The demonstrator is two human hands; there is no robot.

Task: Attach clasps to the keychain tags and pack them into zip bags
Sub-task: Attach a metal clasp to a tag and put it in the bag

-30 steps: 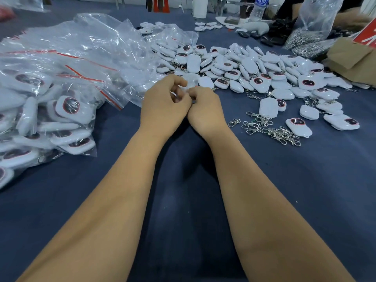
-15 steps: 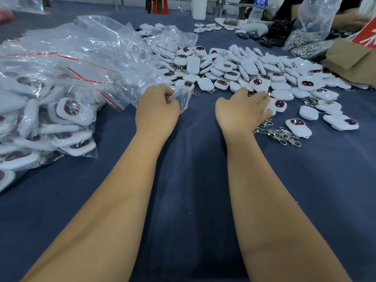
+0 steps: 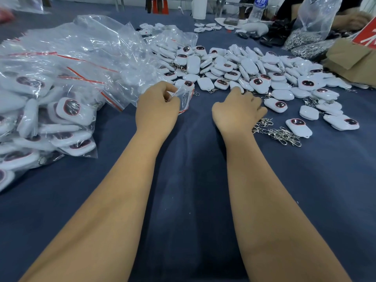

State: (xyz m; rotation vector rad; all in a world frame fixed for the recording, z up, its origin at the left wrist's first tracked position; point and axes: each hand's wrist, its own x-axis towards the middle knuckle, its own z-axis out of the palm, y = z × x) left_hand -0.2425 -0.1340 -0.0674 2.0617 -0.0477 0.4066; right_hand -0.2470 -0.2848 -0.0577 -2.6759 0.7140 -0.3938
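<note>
Tag [image 3: 186, 84] sits bagged, pinched by left hand [image 3: 157, 110]; right hand [image 3: 238, 110] fingertips hidden, grip unclear.

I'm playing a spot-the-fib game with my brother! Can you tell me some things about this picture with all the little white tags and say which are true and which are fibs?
1. The left hand pinches a small clear zip bag. True.
2. The table cloth is red. False: it is dark blue.
3. Loose metal clasps lie beside the right hand. True.
4. The packed bags are piled on the right. False: they are on the left.
5. A water bottle stands at the far end. True.
</note>
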